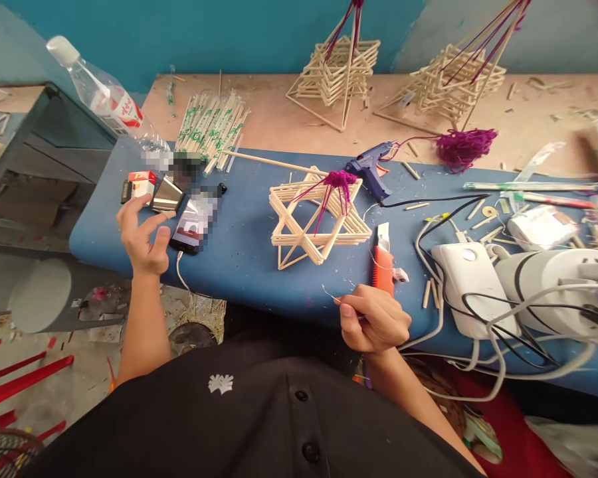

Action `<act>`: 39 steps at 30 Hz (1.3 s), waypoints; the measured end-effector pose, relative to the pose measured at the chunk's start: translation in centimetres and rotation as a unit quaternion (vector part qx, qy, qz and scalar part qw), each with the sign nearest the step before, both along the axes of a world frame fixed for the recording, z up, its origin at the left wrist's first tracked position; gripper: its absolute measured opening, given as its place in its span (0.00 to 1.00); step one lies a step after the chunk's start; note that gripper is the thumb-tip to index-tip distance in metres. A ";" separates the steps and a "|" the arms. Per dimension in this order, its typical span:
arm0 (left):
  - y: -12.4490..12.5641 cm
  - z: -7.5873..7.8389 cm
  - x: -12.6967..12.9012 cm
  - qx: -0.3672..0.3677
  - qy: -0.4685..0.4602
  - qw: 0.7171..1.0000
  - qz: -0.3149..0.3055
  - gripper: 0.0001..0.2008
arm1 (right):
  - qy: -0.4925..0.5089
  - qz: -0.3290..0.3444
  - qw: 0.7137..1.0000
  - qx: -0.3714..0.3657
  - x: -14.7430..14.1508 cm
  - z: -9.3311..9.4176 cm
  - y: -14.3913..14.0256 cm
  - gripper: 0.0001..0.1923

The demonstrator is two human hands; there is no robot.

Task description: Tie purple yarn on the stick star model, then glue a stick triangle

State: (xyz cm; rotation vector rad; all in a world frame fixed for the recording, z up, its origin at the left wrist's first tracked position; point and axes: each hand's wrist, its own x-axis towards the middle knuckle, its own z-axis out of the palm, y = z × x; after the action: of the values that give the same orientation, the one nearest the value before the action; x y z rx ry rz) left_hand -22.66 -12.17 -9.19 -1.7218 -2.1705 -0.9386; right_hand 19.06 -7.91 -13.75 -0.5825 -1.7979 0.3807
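Note:
My left hand (147, 236) is at the left end of the table with its fingers apart. Its fingertips overlap a small red and white box (142, 179) and a dark shiny case (167, 195); whether they touch cannot be told. Just right of it lies a phone (193, 226) with a white cable plugged in. My right hand (376, 318) is closed in a pinch at the table's front edge, with a thin pale strand (330, 294) sticking out. Beyond it lies an orange utility knife (383, 262). Between the hands stands a star-shaped stick frame (321, 219) topped with purple yarn (339, 179).
A blue glue gun (371, 169) lies behind the frame, its cord running right to white power adapters (471, 285). Wrapped chopsticks (212, 126) and a plastic bottle (109, 99) are at back left. Two stick structures (336, 79) and a purple yarn bundle (466, 147) sit behind.

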 end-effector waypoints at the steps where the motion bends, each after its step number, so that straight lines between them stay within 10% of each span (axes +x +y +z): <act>1: -0.3 -0.3 -0.5 0.001 -0.003 1.000 -0.010 0.43 | 0.001 -0.006 1.000 0.001 0.0 0.0 0.0 0.07; 25: -1.9 -2.2 -0.7 0.022 -0.018 0.994 -0.105 0.63 | 0.011 -0.042 0.999 -0.012 -0.1 -0.3 -0.2 0.07; 29: -1.8 -1.6 -0.1 -0.099 -0.004 0.994 -0.044 0.72 | 0.014 -0.047 0.999 -0.010 -0.1 -0.3 -0.2 0.07; 39: -1.9 -2.0 -0.8 -0.072 -0.013 0.991 -0.109 0.55 | 0.023 -0.044 0.999 -0.007 -0.1 -0.3 -0.1 0.07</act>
State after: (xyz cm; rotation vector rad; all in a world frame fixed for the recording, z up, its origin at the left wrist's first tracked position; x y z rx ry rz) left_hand -23.44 -14.05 -11.21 -2.0596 -2.1443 -0.8759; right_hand 18.91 -8.05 -14.06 -0.6558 -1.7200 0.3447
